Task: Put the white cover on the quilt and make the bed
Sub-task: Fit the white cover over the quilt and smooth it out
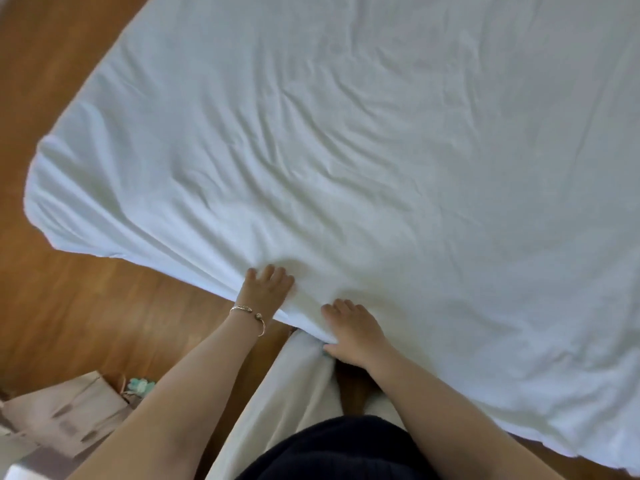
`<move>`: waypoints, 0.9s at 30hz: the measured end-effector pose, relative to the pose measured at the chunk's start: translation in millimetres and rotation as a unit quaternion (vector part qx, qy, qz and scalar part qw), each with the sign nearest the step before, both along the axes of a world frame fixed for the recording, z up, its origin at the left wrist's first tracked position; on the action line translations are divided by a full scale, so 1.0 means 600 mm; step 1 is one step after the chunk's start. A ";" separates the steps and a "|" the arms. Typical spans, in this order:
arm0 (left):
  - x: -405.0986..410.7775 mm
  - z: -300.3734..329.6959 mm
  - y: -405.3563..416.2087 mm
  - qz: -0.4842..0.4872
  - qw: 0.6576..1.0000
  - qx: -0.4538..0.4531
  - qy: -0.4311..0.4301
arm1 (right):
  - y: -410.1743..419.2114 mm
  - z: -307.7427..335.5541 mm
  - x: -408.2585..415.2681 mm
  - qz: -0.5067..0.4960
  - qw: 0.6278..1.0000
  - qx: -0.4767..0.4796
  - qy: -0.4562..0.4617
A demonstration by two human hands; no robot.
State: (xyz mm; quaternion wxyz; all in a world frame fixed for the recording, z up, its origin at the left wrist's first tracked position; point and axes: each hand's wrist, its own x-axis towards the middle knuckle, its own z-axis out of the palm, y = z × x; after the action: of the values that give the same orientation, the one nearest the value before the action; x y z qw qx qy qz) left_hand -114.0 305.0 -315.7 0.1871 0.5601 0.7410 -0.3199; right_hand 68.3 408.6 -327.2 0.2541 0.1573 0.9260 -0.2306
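A white covered quilt [346, 150] lies spread and wrinkled over the bed, filling most of the head view. Its near edge hangs towards me. My left hand [265, 289], with a bracelet on the wrist, rests fingers down on that edge. My right hand [353, 332] lies beside it, thumb hooked under the quilt's edge, pinching the cloth. Whether my left hand pinches or only presses is hard to tell.
Wooden floor [69, 306] runs along the left and near side of the bed. A paper bag [69, 417] with a small green item lies on the floor at lower left. My white trousers [287, 393] and dark top [343, 448] are below.
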 end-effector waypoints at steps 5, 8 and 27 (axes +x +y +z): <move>-0.081 -0.006 -0.059 0.066 0.994 0.077 -0.051 | -0.013 0.011 -0.072 -0.012 0.997 -0.004 -0.079; -0.092 -0.013 -0.073 0.100 0.986 0.030 -0.128 | -0.025 0.005 -0.081 -0.011 0.988 -0.057 -0.145; -0.403 0.051 0.024 0.341 0.931 0.073 -0.105 | 0.034 0.059 -0.472 -0.090 0.995 -0.039 -0.032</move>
State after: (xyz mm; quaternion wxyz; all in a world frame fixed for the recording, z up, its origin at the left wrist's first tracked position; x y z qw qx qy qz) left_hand -355.7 319.6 -285.1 0.3203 0.3167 0.8846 -0.1210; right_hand -215.1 428.7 -291.7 0.2676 0.2372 0.8900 -0.2831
